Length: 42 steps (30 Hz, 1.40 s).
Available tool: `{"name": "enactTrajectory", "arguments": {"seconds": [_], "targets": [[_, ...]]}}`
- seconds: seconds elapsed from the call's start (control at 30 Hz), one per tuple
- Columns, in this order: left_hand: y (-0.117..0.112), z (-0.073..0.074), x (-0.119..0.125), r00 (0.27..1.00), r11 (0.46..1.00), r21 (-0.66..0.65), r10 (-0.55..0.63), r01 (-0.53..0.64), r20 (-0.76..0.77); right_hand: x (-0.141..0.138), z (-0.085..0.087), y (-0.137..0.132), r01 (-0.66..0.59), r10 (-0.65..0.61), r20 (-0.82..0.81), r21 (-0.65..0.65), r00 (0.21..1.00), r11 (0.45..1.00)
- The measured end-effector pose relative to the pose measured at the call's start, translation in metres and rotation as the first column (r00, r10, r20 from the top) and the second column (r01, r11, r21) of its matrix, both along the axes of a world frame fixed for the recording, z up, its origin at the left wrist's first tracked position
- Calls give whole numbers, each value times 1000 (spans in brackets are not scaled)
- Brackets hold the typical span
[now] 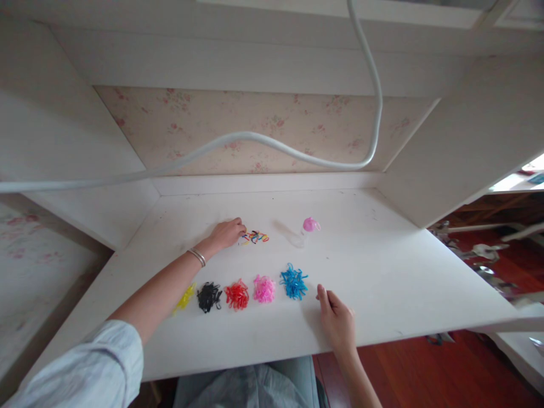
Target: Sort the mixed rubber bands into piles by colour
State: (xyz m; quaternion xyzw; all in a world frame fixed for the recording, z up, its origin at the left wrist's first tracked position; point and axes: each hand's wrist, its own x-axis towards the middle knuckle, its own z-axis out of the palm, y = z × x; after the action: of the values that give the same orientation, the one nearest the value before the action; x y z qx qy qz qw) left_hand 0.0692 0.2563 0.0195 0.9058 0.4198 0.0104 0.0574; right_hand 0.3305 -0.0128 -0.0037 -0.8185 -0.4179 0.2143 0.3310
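Observation:
My left hand [229, 231] reaches across the white table, its fingers curled together at the left edge of a small mixed pile of coloured rubber bands [256, 237]. Whatever is between its fingertips is too small to make out. Near the table's front edge my right hand [338, 320] is closed in a loose fist, thumb on top, with nothing visible in it. Just left of it lies a pile of blue rubber bands [294, 282]. Further left, in a row, are pink bands [264, 289], red bands [237, 294], black bands [209, 297] and yellow bands [185, 297], partly behind my left forearm.
A clear container with a pink top [310, 224] stands behind the blue pile. A white cable [250, 136] hangs across the view above the table [382, 272]. Side panels and a floral back wall [263, 122] enclose the table.

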Motion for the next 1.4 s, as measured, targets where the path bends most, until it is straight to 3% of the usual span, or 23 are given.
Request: {"name": "enactTrajectory", "arguments": {"seconds": [0.57,0.93,1.03,1.17,1.3,1.4], "targets": [[10,-5,-1,991,998,-62,27,-18,134,0,1,0,-2,2,27,4,1000,1000],[0,14,-9,965,997,-20,73,-70,250,-1,0,-1,-6,5,36,15,999,1000],[-14,22,1,960,999,-24,32,-26,278,-2,1,-1,-9,8,49,20,999,1000],[-54,29,34,949,990,-52,-108,129,297,-1,0,0,-6,5,41,21,999,1000],[-100,26,75,922,958,-87,-236,274,307,-1,-1,0,-1,0,47,22,999,1000],[-118,20,95,910,943,-104,-271,317,315,-2,0,-1,-14,12,63,24,998,1000]]}}
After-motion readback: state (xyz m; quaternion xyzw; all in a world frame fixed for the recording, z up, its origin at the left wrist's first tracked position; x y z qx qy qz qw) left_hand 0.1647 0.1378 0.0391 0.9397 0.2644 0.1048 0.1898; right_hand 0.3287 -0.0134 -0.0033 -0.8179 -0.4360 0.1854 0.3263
